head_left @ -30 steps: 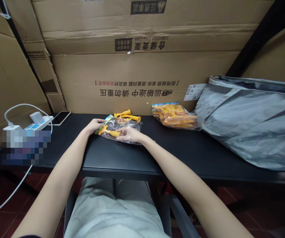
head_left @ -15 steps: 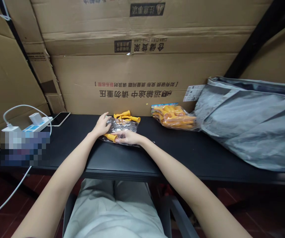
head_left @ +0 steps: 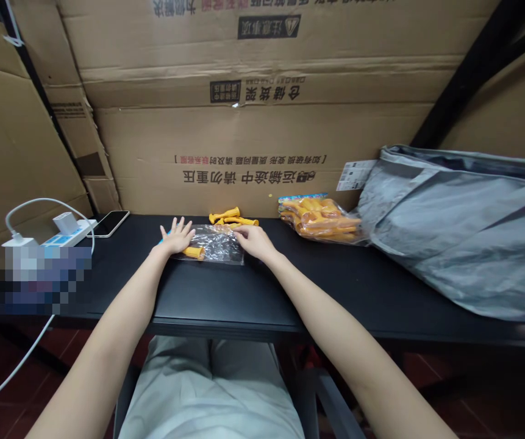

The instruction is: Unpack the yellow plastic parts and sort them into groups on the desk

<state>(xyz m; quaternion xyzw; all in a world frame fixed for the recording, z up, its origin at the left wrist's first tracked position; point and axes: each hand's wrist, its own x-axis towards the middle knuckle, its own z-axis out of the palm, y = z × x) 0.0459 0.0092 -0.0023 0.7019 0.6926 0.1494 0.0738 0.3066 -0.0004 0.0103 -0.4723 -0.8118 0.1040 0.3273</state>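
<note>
left hand [head_left: 177, 238] is spread flat on the clear plastic bag [head_left: 221, 246] on the counter [head_left: 225, 296]. yellow plastic piece [head_left: 195, 252] looks light, stiff; bag's probably slippery, so grab an edge. right hand [head_left: 257, 241] is curled there, can't tell if pinching.

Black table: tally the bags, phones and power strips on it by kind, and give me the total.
Bags: 3 (the flat clear bag, the stuffed clear bag, the grey bag)
Phone: 1
Power strip: 1
Total: 5
</note>
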